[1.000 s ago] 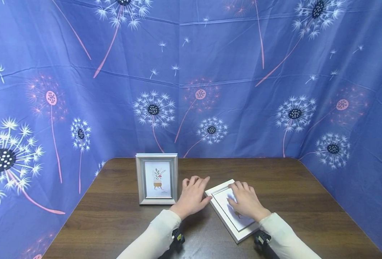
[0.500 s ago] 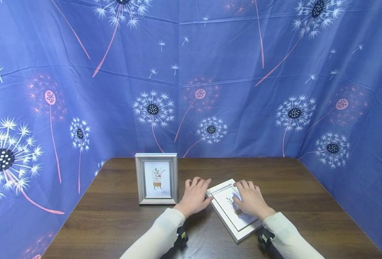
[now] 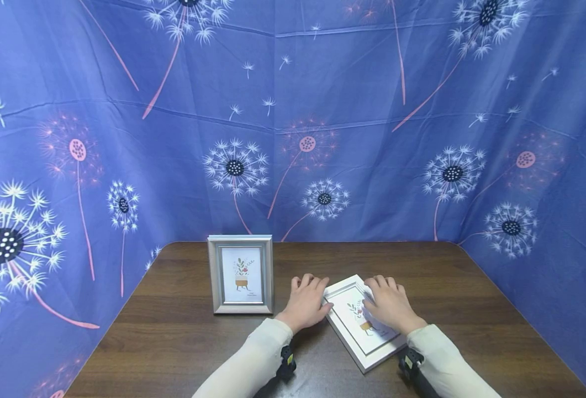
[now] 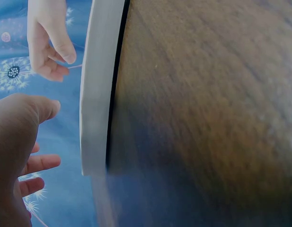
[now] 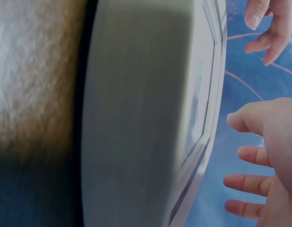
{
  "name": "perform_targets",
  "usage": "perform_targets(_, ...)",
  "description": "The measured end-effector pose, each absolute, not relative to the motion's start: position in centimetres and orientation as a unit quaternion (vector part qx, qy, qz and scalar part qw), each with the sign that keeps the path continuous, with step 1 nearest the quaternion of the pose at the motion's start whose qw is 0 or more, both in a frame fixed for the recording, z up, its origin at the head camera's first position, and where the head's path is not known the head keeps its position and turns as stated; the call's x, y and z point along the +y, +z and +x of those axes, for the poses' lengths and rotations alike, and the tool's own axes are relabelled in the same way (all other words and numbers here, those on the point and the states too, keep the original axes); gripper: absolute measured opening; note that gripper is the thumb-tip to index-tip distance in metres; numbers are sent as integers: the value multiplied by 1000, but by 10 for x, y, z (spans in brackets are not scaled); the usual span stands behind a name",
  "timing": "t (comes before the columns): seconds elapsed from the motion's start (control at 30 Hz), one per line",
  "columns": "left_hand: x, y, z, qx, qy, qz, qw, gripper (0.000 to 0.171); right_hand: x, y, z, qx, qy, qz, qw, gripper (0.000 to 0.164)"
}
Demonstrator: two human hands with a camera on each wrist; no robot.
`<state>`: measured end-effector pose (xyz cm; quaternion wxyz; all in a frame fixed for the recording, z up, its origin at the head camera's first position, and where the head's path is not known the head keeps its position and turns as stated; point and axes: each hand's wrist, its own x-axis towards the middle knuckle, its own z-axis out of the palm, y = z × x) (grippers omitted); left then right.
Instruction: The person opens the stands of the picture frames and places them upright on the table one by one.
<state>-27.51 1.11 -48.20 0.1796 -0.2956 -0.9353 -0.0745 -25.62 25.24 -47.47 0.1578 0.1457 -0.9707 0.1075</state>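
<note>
A white picture frame [image 3: 347, 330] lies flat and turned at an angle on the table, its potted-plant picture facing up. My left hand [image 3: 305, 301] is at its upper left corner, thumb and fingers spread apart. In the left wrist view, a gap shows between the left thumb and the frame's side [image 4: 101, 90]. My right hand [image 3: 392, 304] is over the frame's right part and covers some of it. Its fingers [image 5: 247, 184] stand loosely spread beside the frame in the right wrist view, gripping nothing. Whether any fingertip touches the frame I cannot tell.
A silver-grey picture frame [image 3: 216, 282] with a similar plant picture stands upright to the left of my left hand. The brown wooden table [image 3: 163, 337] is bordered by a blue dandelion-print cloth [image 3: 372, 166] at the back and sides.
Both hands have shifted slightly to the right across the table view. More of the flat frame's picture shows beside the right hand. The flat frame has barely moved; the standing frame stays put.
</note>
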Motion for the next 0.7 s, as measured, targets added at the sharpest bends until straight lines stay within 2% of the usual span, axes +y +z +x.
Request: perform_targets(0.7, 29, -493, -285, -950, -81, -265, 145, 53, 273, -481, -270, -984, 111, 90, 104, 44)
